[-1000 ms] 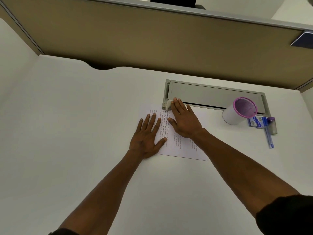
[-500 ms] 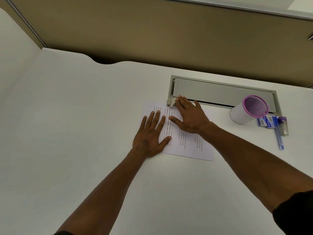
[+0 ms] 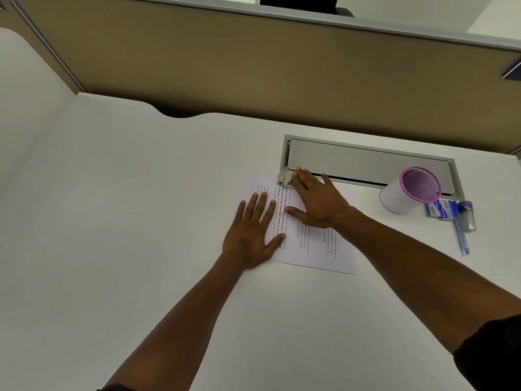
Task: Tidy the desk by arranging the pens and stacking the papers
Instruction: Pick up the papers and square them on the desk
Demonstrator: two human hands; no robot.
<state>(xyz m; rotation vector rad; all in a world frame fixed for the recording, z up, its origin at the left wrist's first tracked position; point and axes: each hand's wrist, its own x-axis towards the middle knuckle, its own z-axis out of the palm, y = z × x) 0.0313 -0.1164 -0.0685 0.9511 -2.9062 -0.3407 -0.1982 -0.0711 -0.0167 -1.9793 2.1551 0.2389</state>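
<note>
Printed white papers (image 3: 313,249) lie flat on the desk in front of me. My left hand (image 3: 252,234) rests palm down on their left half, fingers spread. My right hand (image 3: 317,201) lies flat on their far part, its fingertips on a small pale stapler-like object (image 3: 284,180) at the papers' far corner. A blue pen (image 3: 459,230) lies on the desk to the right, beside a white pen cup (image 3: 406,191) with a purple rim.
A grey cable-tray lid (image 3: 366,162) is set into the desk behind the papers. Small blue packets (image 3: 437,208) and a clear purple-capped tube (image 3: 468,217) lie by the cup. A tan partition (image 3: 253,66) walls the desk's far side.
Both hands stay pressed on the papers in nearly the same place. Only the camera view has shifted slightly.
</note>
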